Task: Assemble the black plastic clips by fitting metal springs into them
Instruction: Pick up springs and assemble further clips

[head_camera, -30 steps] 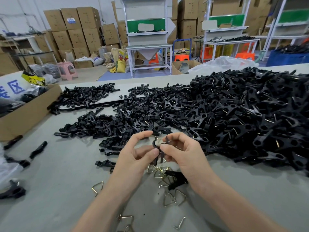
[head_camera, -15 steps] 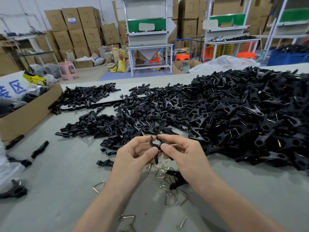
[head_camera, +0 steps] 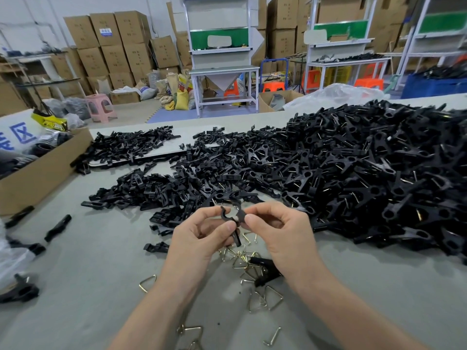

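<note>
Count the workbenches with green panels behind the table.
3. The centre workbench stands mid-background; the second workbench is to its right; the third workbench is at the far right, cut off by the frame. Others may be hidden.

Above the worktop (head_camera: 88, 274) the left grip (head_camera: 202, 233) and right grip (head_camera: 275, 228) meet, pinching the black clip halves (head_camera: 237, 237) between thumbs and forefingers. Loose metal springs (head_camera: 241, 258) lie just beneath them. A huge clip heap (head_camera: 353, 173) spreads beyond the right grip.
</note>
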`<action>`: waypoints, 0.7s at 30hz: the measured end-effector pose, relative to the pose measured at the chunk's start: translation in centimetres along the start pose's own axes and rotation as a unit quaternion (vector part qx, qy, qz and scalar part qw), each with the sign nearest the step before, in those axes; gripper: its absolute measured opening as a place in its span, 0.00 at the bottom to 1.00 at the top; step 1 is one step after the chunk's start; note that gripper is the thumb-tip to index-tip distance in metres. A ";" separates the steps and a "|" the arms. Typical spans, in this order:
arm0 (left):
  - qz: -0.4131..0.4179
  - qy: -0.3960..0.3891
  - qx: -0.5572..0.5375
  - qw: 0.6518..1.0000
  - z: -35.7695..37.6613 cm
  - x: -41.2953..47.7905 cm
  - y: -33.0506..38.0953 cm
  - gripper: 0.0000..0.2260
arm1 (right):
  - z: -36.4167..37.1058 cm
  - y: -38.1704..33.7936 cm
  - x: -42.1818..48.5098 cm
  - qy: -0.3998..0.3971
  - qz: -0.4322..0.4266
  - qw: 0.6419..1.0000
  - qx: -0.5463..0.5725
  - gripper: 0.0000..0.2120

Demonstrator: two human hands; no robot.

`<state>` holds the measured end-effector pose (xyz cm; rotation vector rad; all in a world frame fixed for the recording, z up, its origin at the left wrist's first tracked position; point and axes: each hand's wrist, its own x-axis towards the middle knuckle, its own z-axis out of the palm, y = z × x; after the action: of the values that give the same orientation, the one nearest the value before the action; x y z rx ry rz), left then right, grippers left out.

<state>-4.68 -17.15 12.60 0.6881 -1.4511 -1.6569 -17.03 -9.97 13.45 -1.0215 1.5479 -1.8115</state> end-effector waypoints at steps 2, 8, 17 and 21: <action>0.008 0.002 -0.004 1.000 0.0 0.1 -0.1 0.15 | 0.0 -0.1 0.0 -0.008 -0.003 1.000 -0.016 0.10; 0.012 0.003 0.003 1.000 -0.1 0.1 -0.1 0.15 | 0.0 -0.2 0.0 0.002 0.009 1.000 0.001 0.08; 0.000 -0.005 0.017 1.000 -0.1 -0.2 0.2 0.15 | -0.3 -0.2 0.1 -0.053 0.000 0.998 -0.024 0.08; 0.004 -0.042 0.034 0.999 0.0 -0.3 0.5 0.14 | -0.9 -0.5 0.7 -0.075 0.020 0.997 0.026 0.05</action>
<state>-4.36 -16.90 13.06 0.6570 -1.5743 -1.6536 -18.11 -9.97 14.02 -1.0668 1.4142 -1.6991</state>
